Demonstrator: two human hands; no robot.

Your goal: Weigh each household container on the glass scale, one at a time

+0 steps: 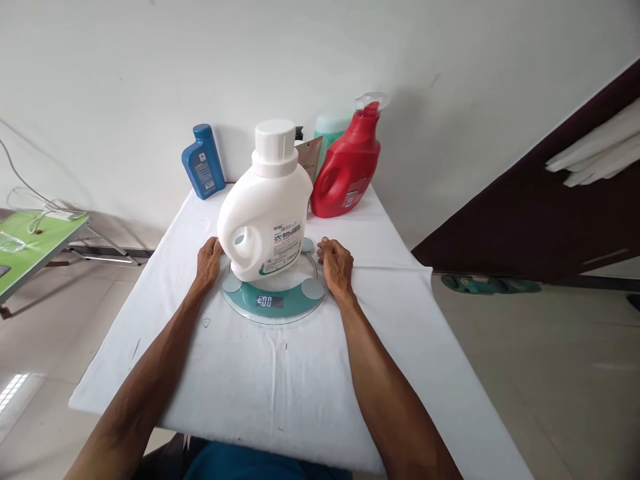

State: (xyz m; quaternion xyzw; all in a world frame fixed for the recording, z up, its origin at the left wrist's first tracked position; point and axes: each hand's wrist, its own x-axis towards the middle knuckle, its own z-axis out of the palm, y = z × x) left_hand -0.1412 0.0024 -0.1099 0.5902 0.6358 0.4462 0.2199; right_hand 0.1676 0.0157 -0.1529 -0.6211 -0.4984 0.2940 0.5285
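A round glass bathroom scale [280, 313] with a teal front band and a lit display lies on the white-covered table. Standing upright on it is a large white laundry detergent bottle [270, 207] with a white cap, its handle toward the left. My left hand [209, 262] is closed at the scale's left rim, its fingertips partly hidden. At the opposite rim my right hand [336, 265] has its fingers curled in against the glass edge. Neither hand grips the bottle.
Along the wall stand a blue bottle [204, 163], a tilted red detergent bottle [350, 167] with a clear cap, a green container [330, 125] and a brown packet [310, 157]. A green table [40, 243] is at left; green slippers [490, 285] lie on the floor at right.
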